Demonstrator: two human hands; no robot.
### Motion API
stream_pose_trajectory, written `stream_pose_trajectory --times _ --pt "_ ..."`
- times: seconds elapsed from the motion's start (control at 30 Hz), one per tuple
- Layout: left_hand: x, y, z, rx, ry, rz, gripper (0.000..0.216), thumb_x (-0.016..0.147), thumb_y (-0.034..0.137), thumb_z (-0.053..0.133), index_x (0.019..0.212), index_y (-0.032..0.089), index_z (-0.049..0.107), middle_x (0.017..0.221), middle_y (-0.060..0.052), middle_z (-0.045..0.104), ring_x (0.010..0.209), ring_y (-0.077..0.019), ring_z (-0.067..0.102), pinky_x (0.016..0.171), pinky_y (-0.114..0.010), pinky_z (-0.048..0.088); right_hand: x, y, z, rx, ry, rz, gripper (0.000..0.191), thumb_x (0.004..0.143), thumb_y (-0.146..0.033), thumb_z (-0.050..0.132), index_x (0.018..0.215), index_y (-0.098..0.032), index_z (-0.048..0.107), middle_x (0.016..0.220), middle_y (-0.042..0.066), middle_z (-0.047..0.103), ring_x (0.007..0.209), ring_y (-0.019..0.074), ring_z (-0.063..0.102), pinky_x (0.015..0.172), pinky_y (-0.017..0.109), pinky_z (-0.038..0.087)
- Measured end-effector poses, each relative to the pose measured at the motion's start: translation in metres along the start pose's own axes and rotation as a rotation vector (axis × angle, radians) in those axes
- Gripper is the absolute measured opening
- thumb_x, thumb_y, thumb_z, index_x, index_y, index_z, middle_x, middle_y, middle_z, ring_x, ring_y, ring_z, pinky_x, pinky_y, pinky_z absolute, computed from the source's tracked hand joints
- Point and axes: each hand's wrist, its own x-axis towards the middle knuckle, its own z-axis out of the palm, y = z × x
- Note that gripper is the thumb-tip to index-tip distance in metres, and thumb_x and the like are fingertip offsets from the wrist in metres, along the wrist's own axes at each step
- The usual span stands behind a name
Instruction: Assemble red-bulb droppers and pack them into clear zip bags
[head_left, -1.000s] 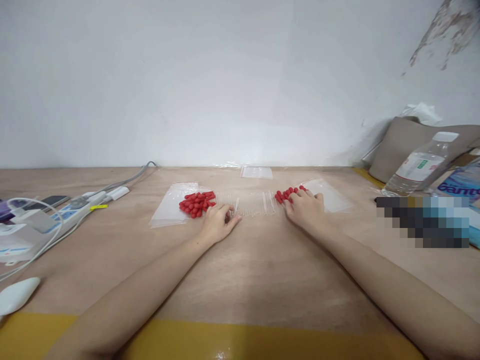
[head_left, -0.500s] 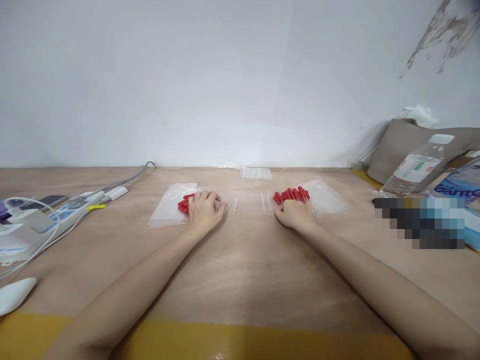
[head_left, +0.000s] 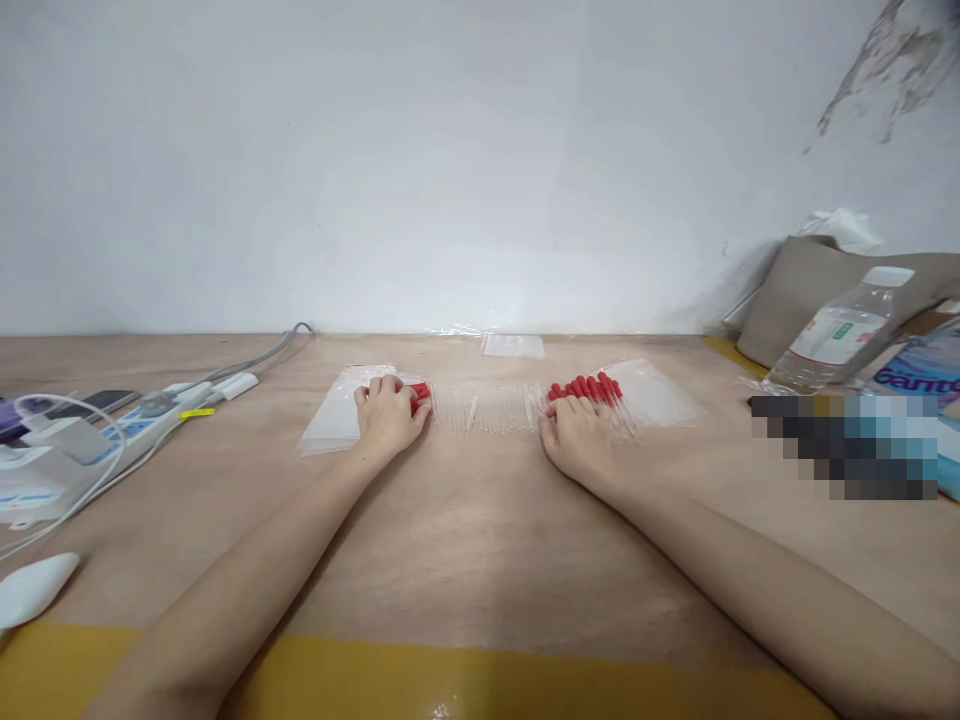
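Observation:
My left hand (head_left: 391,415) is curled over red rubber-bulbed droppers (head_left: 421,390) at the left end of a row of thin clear tubes (head_left: 487,408). Its fingers hide most of these droppers. At the other end of the row, my right hand (head_left: 577,435) has its fingers bent down over the stems of a second bunch of red-bulbed droppers (head_left: 589,387). Their red bulbs point away from me and their clear stems fan out to the right. The right fingertips are partly hidden. Clear zip bags lie beside each bunch, on the left (head_left: 330,415) and on the right (head_left: 660,395).
Another small clear bag (head_left: 514,346) lies near the wall. At left are a power strip (head_left: 124,435) with cables, a phone (head_left: 94,403) and a white mouse-like object (head_left: 37,590). At right stand a water bottle (head_left: 836,335) and a grey-brown container (head_left: 780,300), beside a pixelated patch.
My left hand has shifted left, and the red bulbs now show on its right side rather than its left. My right hand has drawn slightly back and left, uncovering more dropper stems.

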Motion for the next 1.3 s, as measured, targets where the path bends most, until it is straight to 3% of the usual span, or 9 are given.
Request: stream_pose_trajectory --times 0.2,0.3,0.4,0.5,0.6,0.73,0.97,1.13,1.3 --pt "-0.002 0.003 -0.001 -0.043 0.011 0.059 0.015 0.075 0.032 0.054 0.075 0.018 0.057 0.090 -0.009 0.059 0.091 -0.0273 0.047 0.080 -0.043 0.029 -0.005 0.000 0.004 0.121 0.027 -0.166 0.017 0.085 -0.022 0.039 0.078 -0.014 0.053 0.074 0.006 0.062 0.070 0.0177 0.053 0.072 0.034 0.028" --pt "-0.005 0.011 -0.004 -0.131 -0.008 0.140 0.007 0.079 0.023 0.049 0.077 0.017 0.053 0.078 -0.006 0.060 0.082 -0.0232 0.052 0.081 -0.042 0.031 -0.004 0.006 0.010 0.248 0.063 -0.273 0.018 0.086 -0.020 0.039 0.092 -0.013 0.054 0.081 0.007 0.062 0.074 0.0180 0.054 0.071 0.032 0.034" --pt "-0.012 0.027 -0.011 -0.296 0.013 0.203 0.005 0.081 0.017 0.045 0.081 0.016 0.050 0.084 -0.006 0.057 0.078 -0.0192 0.053 0.072 -0.033 0.039 -0.004 0.009 0.014 0.329 0.076 -0.377 0.025 0.086 -0.017 0.036 0.104 -0.013 0.053 0.084 0.009 0.060 0.076 0.0184 0.054 0.066 0.031 0.040" --pt "-0.024 0.047 -0.013 -0.480 -0.017 0.293 0.007 0.083 0.017 0.041 0.082 0.016 0.048 0.085 -0.005 0.053 0.072 -0.0157 0.052 0.061 -0.027 0.042 -0.004 0.006 0.011 0.423 0.074 -0.441 0.025 0.086 -0.015 0.034 0.099 -0.014 0.056 0.085 0.010 0.057 0.078 0.0174 0.053 0.067 0.030 0.044" --pt "-0.034 0.060 -0.006 -0.616 -0.045 0.394 0.007 0.085 0.022 0.043 0.086 0.017 0.049 0.083 -0.003 0.053 0.072 -0.0143 0.053 0.064 -0.026 0.044 -0.005 0.003 0.007 0.464 0.070 -0.459 0.021 0.086 -0.015 0.036 0.095 -0.014 0.055 0.084 0.010 0.057 0.079 0.0175 0.053 0.070 0.032 0.045" --pt "-0.038 0.063 0.006 -0.733 -0.034 0.395 0.017 0.081 0.028 0.053 0.095 0.017 0.053 0.084 -0.003 0.058 0.078 -0.0151 0.057 0.069 -0.027 0.048 -0.006 0.004 0.006 0.446 0.053 -0.493 0.020 0.085 -0.017 0.040 0.098 -0.014 0.055 0.083 0.008 0.058 0.076 0.0170 0.052 0.071 0.033 0.044" --pt "-0.035 0.062 0.008 -0.759 0.032 0.394 0.015 0.080 0.027 0.055 0.088 0.015 0.062 0.095 -0.007 0.062 0.086 -0.0165 0.060 0.078 -0.029 0.050 -0.006 0.003 0.010 0.439 0.084 -0.523 0.022 0.087 -0.021 0.041 0.099 -0.015 0.059 0.077 0.006 0.058 0.070 0.0152 0.051 0.067 0.030 0.043" --pt "-0.035 0.063 0.004 -0.751 0.042 0.414 0.014 0.082 0.025 0.052 0.088 0.016 0.061 0.094 -0.007 0.064 0.087 -0.0172 0.060 0.079 -0.031 0.050 -0.005 0.002 0.010 0.425 0.074 -0.548 0.021 0.086 -0.023 0.043 0.097 -0.017 0.061 0.078 0.006 0.059 0.071 0.0146 0.051 0.068 0.029 0.041" --pt "-0.036 0.061 0.005 -0.749 0.023 0.478 0.014 0.086 0.024 0.046 0.092 0.017 0.057 0.100 -0.007 0.063 0.102 -0.0199 0.055 0.090 -0.037 0.044 -0.006 0.002 0.011 0.364 0.134 -0.601 0.022 0.087 -0.025 0.043 0.094 -0.017 0.062 0.070 0.004 0.059 0.064 0.0129 0.050 0.064 0.028 0.037"
